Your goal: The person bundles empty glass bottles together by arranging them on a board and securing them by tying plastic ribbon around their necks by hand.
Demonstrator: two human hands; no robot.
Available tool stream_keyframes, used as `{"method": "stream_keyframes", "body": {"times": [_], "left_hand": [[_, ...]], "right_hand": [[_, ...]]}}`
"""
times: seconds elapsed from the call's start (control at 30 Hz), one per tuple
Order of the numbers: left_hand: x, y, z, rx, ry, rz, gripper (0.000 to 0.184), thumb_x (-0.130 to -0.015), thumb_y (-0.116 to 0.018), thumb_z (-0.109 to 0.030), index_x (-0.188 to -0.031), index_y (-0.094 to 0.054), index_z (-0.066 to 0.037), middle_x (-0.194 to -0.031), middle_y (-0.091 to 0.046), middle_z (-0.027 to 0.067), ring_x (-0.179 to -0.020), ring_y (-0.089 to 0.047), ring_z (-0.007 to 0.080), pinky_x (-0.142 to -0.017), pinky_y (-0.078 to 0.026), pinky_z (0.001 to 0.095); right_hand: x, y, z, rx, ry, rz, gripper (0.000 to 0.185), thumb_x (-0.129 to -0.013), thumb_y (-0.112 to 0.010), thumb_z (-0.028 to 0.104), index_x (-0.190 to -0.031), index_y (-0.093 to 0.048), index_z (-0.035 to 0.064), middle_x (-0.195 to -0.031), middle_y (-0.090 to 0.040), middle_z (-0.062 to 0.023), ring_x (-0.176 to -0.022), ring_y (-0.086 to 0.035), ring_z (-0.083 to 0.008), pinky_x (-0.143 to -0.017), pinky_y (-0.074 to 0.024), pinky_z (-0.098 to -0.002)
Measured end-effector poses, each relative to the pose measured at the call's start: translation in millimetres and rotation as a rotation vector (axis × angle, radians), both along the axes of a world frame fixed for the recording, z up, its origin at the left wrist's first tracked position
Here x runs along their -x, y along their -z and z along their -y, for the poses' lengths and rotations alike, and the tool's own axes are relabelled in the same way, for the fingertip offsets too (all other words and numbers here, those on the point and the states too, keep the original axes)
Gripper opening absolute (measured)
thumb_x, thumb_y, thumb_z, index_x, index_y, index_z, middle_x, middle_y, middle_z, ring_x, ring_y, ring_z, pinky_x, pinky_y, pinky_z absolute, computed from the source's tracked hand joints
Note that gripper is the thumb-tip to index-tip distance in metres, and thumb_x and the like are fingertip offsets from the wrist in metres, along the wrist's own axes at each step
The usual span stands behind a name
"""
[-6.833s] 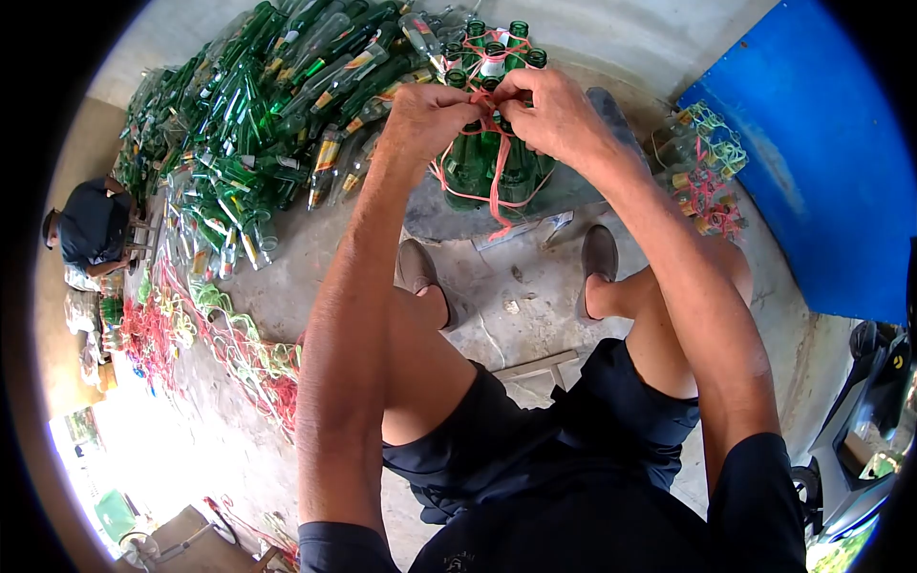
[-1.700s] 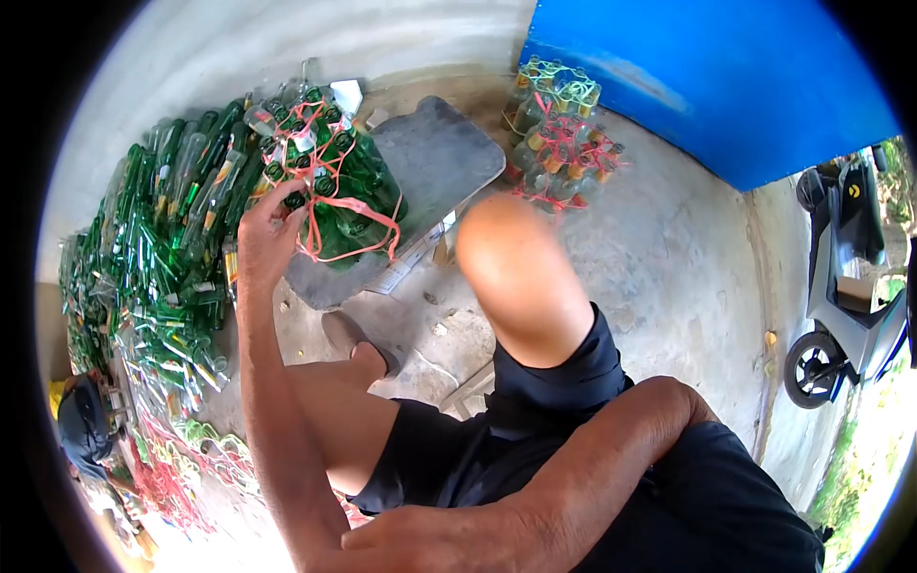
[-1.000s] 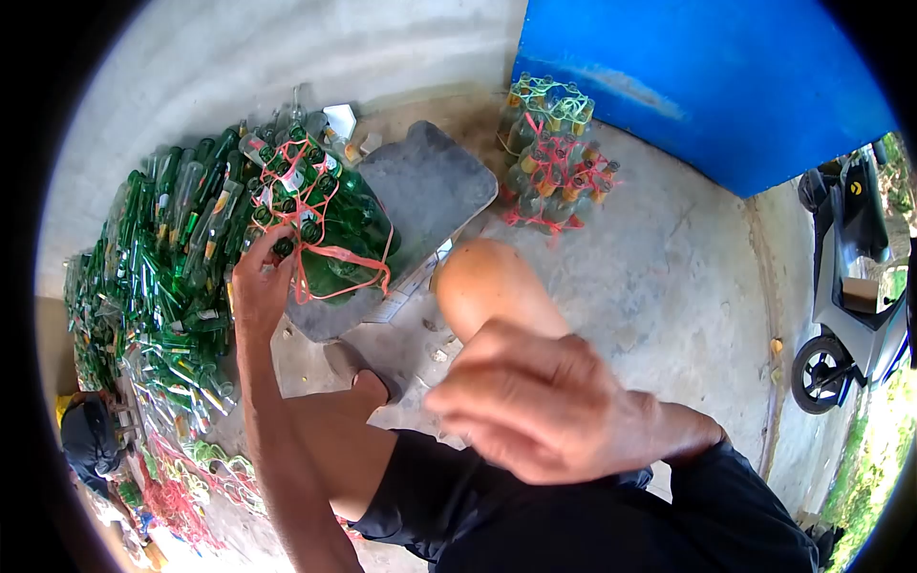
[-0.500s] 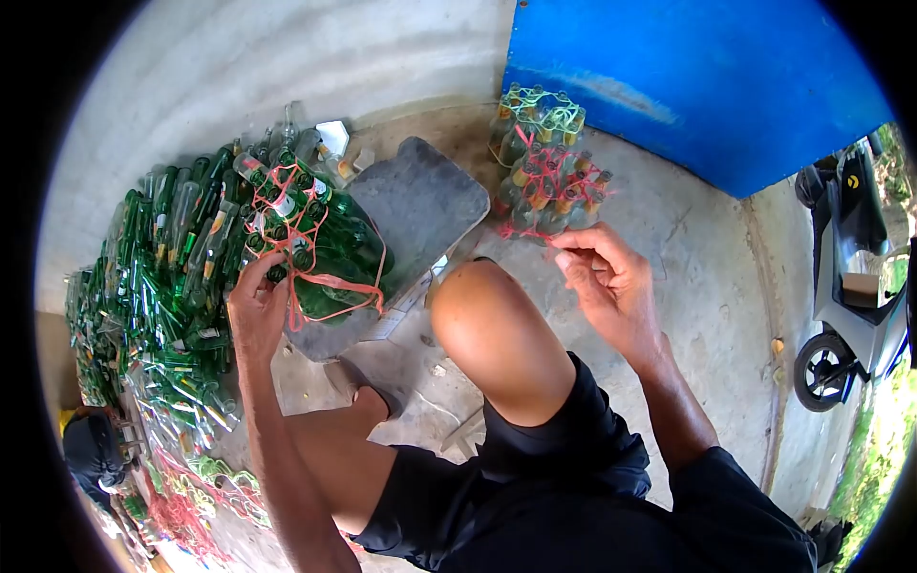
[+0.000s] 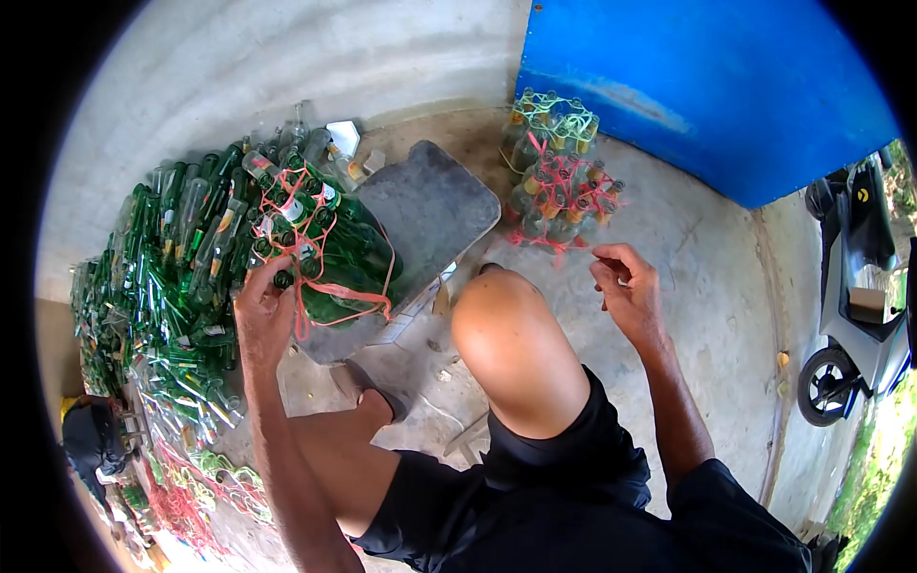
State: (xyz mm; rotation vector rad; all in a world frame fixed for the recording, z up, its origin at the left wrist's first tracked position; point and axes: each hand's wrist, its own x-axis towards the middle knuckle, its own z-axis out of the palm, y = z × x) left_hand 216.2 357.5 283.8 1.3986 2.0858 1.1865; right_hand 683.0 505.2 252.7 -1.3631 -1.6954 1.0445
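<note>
My left hand (image 5: 265, 310) is closed on the neck of a green bottle at the near left corner of a bundle of green bottles (image 5: 358, 239). Pink straps loop around the bottle necks, and a loose loop hangs over the near side. The bundle leans left on a grey slab (image 5: 430, 196). To the right, my right hand (image 5: 626, 286) is raised above the floor with fingers loosely curled and a gap between them. It is just below and apart from a pink-strapped bundle of clear bottles (image 5: 559, 201). Behind that stands a green-strapped bundle (image 5: 535, 134).
A large heap of bottles (image 5: 172, 258) fills the left. Loose straps (image 5: 196, 487) lie on the floor at lower left, near another person in dark clothing (image 5: 91, 435). A blue panel (image 5: 707, 86) stands at the back right, and a motorbike (image 5: 855, 306) is at the far right.
My right hand has come up from my lap, reached the near edge of the pink-strapped clear bottles, and drawn slightly away rightward. Earlier both hands were at the green bundle's straps; my left stays there.
</note>
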Motion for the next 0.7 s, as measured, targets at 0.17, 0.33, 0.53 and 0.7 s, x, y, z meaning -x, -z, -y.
{"method": "stream_keyframes", "body": {"times": [0.17,0.33,0.53,0.7], "left_hand": [[-6.0,-8.1,-1.7,0.038,0.0,-0.031,0.04,-0.089,-0.061,0.012,-0.127,-0.067,0.0,-0.12,-0.065,0.0049,-0.081,-0.06,0.0097,-0.078,-0.054,0.0271],[-4.8,-5.2,-0.8,0.034,0.011,0.006,0.04,-0.09,-0.061,0.012,-0.128,-0.067,-0.001,-0.119,-0.065,0.005,-0.082,-0.06,0.0096,-0.08,-0.055,0.0282],[-8.3,-7.0,0.2,0.055,-0.006,-0.004,0.041,-0.091,-0.062,0.011,-0.13,-0.066,-0.002,-0.114,-0.067,0.0037,-0.082,-0.06,0.0083,-0.082,-0.056,0.0283],[-14.6,-16.0,-1.6,0.103,-0.038,-0.032,0.04,-0.092,-0.061,0.01,-0.13,-0.066,-0.004,-0.113,-0.067,0.0037,-0.084,-0.061,0.0082,-0.084,-0.056,0.0293]], "right_hand": [[-8.6,13.7,-2.2,0.011,0.03,0.028,0.019,-0.093,-0.069,0.0,-0.112,-0.069,0.0001,-0.101,-0.072,-0.0084,-0.08,-0.068,-0.0129,-0.071,-0.0547,-0.0305],[-24.3,32.8,-6.8,-0.002,0.061,0.056,0.021,-0.091,-0.07,0.003,-0.112,-0.068,0.0005,-0.094,-0.072,-0.0083,-0.076,-0.067,-0.0139,-0.068,-0.0539,-0.0314],[-45.3,27.7,-25.6,-0.055,0.1,0.112,0.02,-0.091,-0.07,0.002,-0.111,-0.068,0.001,-0.087,-0.072,-0.0085,-0.077,-0.067,-0.0137,-0.069,-0.0543,-0.0311],[-55.0,35.7,-69.7,-0.175,0.115,0.134,0.022,-0.092,-0.07,0.004,-0.113,-0.069,0.0014,-0.09,-0.073,-0.0089,-0.081,-0.068,-0.0156,-0.072,-0.0555,-0.0316]]}}
